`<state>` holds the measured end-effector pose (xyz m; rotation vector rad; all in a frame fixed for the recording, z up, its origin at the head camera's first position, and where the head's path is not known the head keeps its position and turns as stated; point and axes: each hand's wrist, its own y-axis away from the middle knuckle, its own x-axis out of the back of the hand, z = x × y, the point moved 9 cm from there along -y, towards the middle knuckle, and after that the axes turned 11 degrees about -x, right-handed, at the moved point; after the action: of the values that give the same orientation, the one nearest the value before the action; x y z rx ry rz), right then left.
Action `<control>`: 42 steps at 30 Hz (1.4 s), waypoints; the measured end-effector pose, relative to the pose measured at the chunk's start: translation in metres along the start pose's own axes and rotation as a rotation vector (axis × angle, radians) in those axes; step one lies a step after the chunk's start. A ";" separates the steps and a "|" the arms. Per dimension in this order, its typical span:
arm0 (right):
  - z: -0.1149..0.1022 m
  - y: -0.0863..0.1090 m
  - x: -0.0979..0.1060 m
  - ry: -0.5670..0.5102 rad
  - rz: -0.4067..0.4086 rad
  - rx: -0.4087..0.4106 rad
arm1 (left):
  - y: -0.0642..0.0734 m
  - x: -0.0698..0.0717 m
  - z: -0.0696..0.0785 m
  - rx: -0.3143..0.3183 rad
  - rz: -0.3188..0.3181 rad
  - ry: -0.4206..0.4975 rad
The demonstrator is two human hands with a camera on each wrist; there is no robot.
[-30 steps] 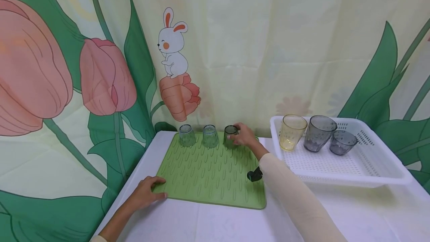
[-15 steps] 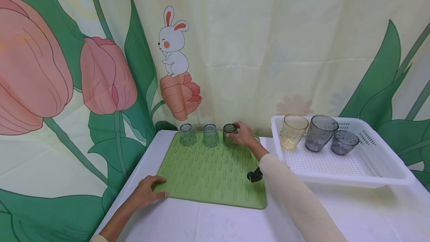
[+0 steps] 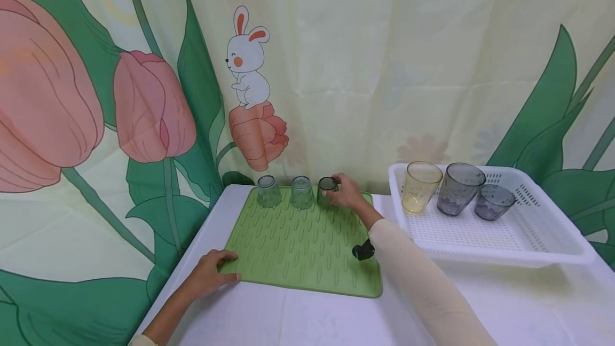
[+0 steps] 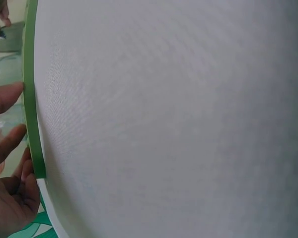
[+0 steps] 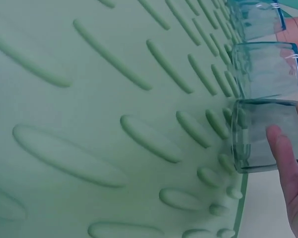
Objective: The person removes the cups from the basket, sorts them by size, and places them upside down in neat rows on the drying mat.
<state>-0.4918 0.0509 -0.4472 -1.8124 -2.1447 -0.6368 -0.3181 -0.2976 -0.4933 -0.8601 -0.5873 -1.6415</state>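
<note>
Pinching smoky glass (image 5: 252, 136) between thumb and fingers of right grip (image 3: 348, 194), on ridged green mat (image 3: 298, 244).
Partly covered by fingers, see-through, beside bluish glasses (image 3: 301, 194); touching mat's near-left corner with loosely spread left grip (image 3: 207, 275), cropped in left wrist view.

A pale curtain (image 3: 346, 68) hangs along the far side. On its left are printed pink tulips (image 3: 155, 108) with green leaves (image 3: 198, 68); right of them, a white rabbit (image 3: 251, 87) sits atop a carrot (image 3: 251, 135). More leaves rise at the far right. A white tablecloth (image 3: 307, 322) spreads at the near side.
</note>
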 end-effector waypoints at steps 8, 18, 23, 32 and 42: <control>0.000 0.001 0.008 0.085 0.013 -0.015 | -0.004 0.001 0.006 -0.016 -0.008 0.006; -0.006 0.013 0.016 0.145 0.039 0.002 | -0.007 -0.004 0.007 -0.018 -0.024 -0.006; -0.012 0.025 0.019 0.142 0.043 0.012 | -0.009 -0.007 0.005 -0.007 -0.019 -0.028; -0.025 0.059 0.029 0.224 0.089 0.062 | -0.009 -0.004 0.011 -0.014 0.005 -0.079; -0.030 0.116 0.036 0.198 0.033 0.160 | -0.011 -0.003 0.025 -0.030 0.036 -0.055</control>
<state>-0.3879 0.0823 -0.3856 -1.6252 -1.9725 -0.5919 -0.3229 -0.2740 -0.4794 -0.9350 -0.5835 -1.6018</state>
